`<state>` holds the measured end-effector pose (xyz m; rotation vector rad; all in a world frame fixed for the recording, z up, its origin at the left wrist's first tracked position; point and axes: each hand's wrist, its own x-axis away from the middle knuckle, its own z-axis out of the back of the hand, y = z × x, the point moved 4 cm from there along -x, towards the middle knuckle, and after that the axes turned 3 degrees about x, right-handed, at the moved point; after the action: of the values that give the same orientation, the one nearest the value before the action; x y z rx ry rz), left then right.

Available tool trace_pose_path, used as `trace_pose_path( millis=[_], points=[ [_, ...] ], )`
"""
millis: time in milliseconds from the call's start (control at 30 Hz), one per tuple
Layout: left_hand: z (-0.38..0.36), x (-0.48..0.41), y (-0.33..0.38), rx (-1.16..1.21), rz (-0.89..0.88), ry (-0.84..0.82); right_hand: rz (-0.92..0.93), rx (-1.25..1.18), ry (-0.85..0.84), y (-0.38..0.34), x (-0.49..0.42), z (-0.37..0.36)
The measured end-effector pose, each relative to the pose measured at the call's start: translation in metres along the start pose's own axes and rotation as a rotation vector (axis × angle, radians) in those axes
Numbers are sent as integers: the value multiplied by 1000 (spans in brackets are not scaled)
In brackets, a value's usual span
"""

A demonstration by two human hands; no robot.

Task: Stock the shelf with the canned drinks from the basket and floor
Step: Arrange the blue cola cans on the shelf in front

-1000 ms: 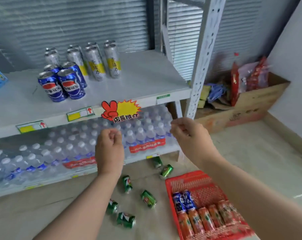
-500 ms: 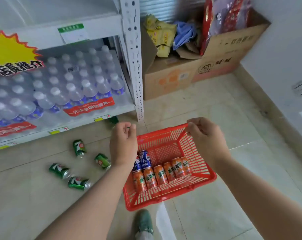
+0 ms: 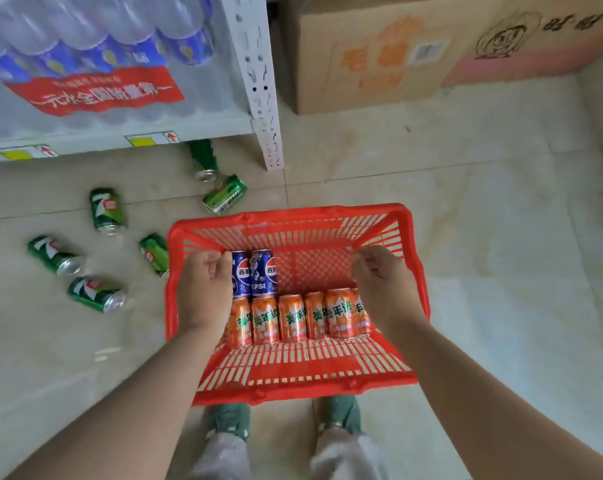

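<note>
On floor at left, green cans point(image 3: 56, 254) lie scattered below the shelf point(image 3: 203, 128). Left hand point(image 3: 203, 292) curled, empty, beside blue cans point(image 3: 262, 275) in red basket point(image 3: 293, 216); orange cans point(image 3: 293, 318) nearer; right hand point(image 3: 383, 289) curled, empty. Reaching step, likely; next: open fingers round a can.

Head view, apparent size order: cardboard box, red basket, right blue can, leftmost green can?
1. Red plastic basket
2. Brown cardboard box, cropped by the frame
3. Right blue Pepsi can and leftmost green 7-Up can: alike, not ranked
</note>
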<state>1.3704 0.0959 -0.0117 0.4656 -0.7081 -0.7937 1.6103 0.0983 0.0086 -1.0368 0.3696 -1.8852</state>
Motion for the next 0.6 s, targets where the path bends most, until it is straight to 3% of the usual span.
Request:
trace_pose_path(
  millis=[233,400,600],
  points=[
    [-66,-47,-72,-170,107,51,27,147,-126,54,-60,-69],
    [-98,-71,-126,-249,143,-16,0,231,-229,78,-82,-130],
    [-137,-104,-180,-159,171,-63,-55,224,-435,96,-116,-220]
  ],
)
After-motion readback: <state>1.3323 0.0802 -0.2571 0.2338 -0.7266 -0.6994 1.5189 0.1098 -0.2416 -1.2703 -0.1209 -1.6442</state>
